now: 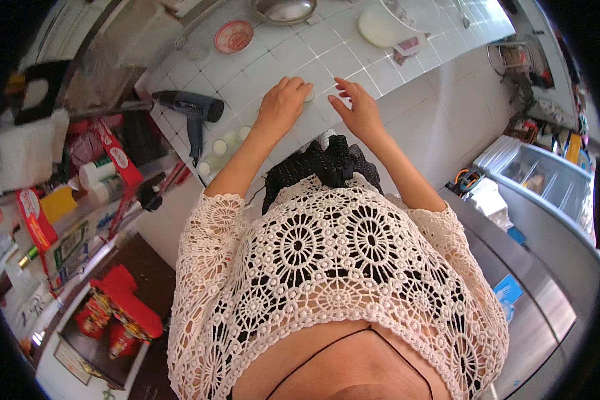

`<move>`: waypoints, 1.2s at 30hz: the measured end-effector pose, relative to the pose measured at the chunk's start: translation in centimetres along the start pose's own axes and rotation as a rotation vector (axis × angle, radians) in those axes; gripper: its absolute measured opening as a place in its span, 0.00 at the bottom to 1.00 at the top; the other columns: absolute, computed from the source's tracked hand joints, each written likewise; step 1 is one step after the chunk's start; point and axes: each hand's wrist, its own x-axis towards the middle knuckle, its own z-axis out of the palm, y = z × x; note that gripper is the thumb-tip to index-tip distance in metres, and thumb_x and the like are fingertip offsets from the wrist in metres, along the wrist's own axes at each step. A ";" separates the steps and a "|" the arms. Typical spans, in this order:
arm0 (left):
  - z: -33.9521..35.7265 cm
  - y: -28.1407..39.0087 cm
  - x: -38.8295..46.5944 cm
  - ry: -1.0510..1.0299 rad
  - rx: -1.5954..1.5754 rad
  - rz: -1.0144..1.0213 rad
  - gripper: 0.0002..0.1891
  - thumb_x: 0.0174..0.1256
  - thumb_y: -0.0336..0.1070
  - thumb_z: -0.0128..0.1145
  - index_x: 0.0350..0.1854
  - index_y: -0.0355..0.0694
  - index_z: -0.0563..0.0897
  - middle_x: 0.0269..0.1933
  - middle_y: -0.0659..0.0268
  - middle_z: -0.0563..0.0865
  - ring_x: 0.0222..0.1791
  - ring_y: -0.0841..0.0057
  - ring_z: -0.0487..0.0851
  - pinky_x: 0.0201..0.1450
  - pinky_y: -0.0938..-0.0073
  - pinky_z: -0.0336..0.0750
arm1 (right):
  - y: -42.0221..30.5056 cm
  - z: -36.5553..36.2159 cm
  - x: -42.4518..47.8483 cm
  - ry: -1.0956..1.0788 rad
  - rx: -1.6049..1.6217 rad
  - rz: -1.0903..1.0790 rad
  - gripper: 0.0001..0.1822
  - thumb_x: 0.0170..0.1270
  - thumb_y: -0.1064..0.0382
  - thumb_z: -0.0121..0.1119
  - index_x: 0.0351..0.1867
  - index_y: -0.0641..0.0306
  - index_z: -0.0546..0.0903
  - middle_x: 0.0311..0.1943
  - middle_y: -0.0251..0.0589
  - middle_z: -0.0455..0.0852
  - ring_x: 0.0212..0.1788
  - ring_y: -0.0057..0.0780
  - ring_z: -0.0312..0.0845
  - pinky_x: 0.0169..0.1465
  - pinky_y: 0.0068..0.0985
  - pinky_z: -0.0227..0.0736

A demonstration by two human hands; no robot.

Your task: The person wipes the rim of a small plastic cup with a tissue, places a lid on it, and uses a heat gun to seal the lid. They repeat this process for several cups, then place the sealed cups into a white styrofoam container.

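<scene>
My left hand (286, 102) is over the white tiled counter (260, 70), fingers bent at the rim of a small round pale piece (309, 95), partly hidden behind the fingers; whether it is gripped is unclear. My right hand (355, 107) is a short way to the right, fingers apart and holding nothing. Several small round whitish pieces, one of them a pale disc (220, 147), lie by my left forearm near the counter's edge. A dark heat gun or hair dryer (195, 110) lies left of my left hand.
Farther back stand a red-patterned bowl (234, 36), a metal bowl (284, 9) and a clear container with pale contents (380, 25), with a small pink-edged box (407, 46) beside it. Crowded shelves (80, 195) fill the left. A glass-topped freezer (540, 175) stands right.
</scene>
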 end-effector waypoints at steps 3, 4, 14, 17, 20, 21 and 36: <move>-0.9 -1.0 0.7 -0.149 0.007 0.012 0.27 0.49 0.27 0.68 0.57 0.41 0.82 0.50 0.62 0.82 0.55 0.61 0.81 0.53 0.60 0.80 | 1.5 0.4 -1.6 0.019 0.532 0.387 0.24 0.73 0.51 0.62 0.62 0.65 0.80 0.49 0.42 0.89 0.50 0.31 0.85 0.54 0.29 0.77; -1.2 -1.4 0.7 -0.178 0.007 0.012 0.27 0.48 0.27 0.69 0.56 0.41 0.82 0.50 0.62 0.82 0.55 0.61 0.81 0.52 0.60 0.80 | 0.6 0.0 -1.9 0.005 0.702 0.522 0.22 0.75 0.50 0.58 0.60 0.64 0.83 0.49 0.38 0.89 0.50 0.24 0.84 0.53 0.25 0.76; -5.5 -0.2 2.4 -0.201 -0.039 -0.100 0.23 0.47 0.41 0.72 0.46 0.37 0.84 0.40 0.61 0.84 0.38 0.67 0.85 0.45 0.67 0.80 | 4.3 6.3 -3.1 -0.175 0.732 0.616 0.20 0.78 0.53 0.54 0.65 0.57 0.81 0.53 0.35 0.87 0.54 0.24 0.79 0.58 0.24 0.71; -12.6 4.6 2.6 -0.117 -0.032 -0.145 0.21 0.49 0.39 0.73 0.45 0.36 0.85 0.39 0.64 0.85 0.35 0.74 0.84 0.43 0.73 0.80 | -0.2 5.0 -2.1 -0.165 0.815 0.388 0.23 0.77 0.55 0.55 0.66 0.63 0.79 0.54 0.38 0.87 0.53 0.27 0.82 0.60 0.27 0.74; -19.5 7.9 2.9 0.007 -0.029 -0.137 0.19 0.51 0.35 0.74 0.45 0.34 0.85 0.37 0.67 0.85 0.35 0.81 0.82 0.41 0.79 0.79 | -5.1 2.4 -0.5 -0.304 1.261 0.355 0.25 0.78 0.55 0.53 0.71 0.63 0.73 0.62 0.39 0.82 0.59 0.30 0.80 0.64 0.29 0.72; -21.4 8.8 3.0 0.055 -0.035 -0.152 0.18 0.52 0.33 0.74 0.45 0.33 0.86 0.38 0.69 0.86 0.36 0.83 0.82 0.41 0.81 0.78 | -6.9 1.3 0.0 -0.349 1.355 0.283 0.26 0.79 0.56 0.51 0.72 0.64 0.71 0.63 0.40 0.81 0.61 0.31 0.79 0.66 0.30 0.71; -35.1 13.9 3.6 0.284 -0.129 -0.102 0.24 0.66 0.47 0.62 0.60 0.39 0.86 0.39 0.72 0.86 0.36 0.88 0.76 0.39 0.84 0.68 | -19.1 -3.6 4.1 -0.544 1.519 -0.326 0.24 0.82 0.54 0.50 0.67 0.73 0.74 0.60 0.46 0.82 0.61 0.34 0.82 0.66 0.33 0.75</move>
